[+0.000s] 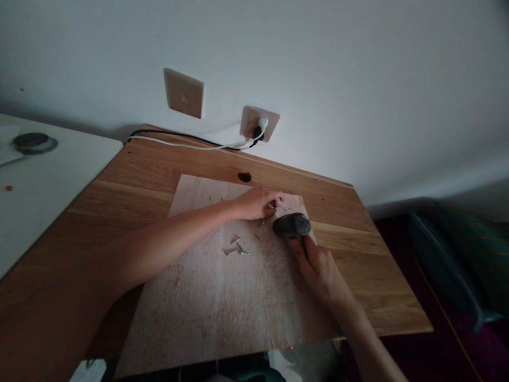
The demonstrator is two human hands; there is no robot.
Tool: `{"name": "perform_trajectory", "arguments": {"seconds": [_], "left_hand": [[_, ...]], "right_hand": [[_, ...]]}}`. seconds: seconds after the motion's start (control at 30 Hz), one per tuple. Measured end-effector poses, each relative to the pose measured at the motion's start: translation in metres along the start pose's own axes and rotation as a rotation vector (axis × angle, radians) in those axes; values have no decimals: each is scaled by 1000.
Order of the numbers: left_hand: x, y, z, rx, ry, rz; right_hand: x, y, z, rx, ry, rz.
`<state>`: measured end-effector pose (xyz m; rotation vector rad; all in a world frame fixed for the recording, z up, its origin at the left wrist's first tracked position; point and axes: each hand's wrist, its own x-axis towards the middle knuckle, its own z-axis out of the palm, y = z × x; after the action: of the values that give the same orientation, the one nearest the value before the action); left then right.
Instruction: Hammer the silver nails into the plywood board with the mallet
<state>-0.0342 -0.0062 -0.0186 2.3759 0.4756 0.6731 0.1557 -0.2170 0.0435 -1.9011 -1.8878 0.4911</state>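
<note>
A: The left hand [256, 203] is reaching across the plywood sheet [222, 286], fingers pinching together at the far right corner. There's something small and silver at the fingertips, likely a nail [273, 206], but I'm not seeing clearly whether it's actually gripped.

B: And the right hand [320, 268] is lying low on the sheet, fingers wrapping around a handle. The hammer [292, 225] is showing its dark head just beyond those fingers, sitting right beside the left hand's fingertips.

A: Loose nails [237, 247] are lying scattered on the sheet, a little nearer the person than the left hand.

B: The sheet itself is resting on a wooden desk [119, 180], which is standing against a white wall [318, 63].

A: On that wall a socket [259, 123] is carrying a white plug, with cables [178, 140] trailing along the desk's back edge. A blank plate [183, 93] is sitting to its left.
</note>
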Motion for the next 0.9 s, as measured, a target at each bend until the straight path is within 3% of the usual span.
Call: {"name": "perform_trajectory", "arguments": {"seconds": [0.9], "left_hand": [[-3,-1,-5,-10,-5,-31]], "right_hand": [[-4,7,6,-36,12,-23]]}}
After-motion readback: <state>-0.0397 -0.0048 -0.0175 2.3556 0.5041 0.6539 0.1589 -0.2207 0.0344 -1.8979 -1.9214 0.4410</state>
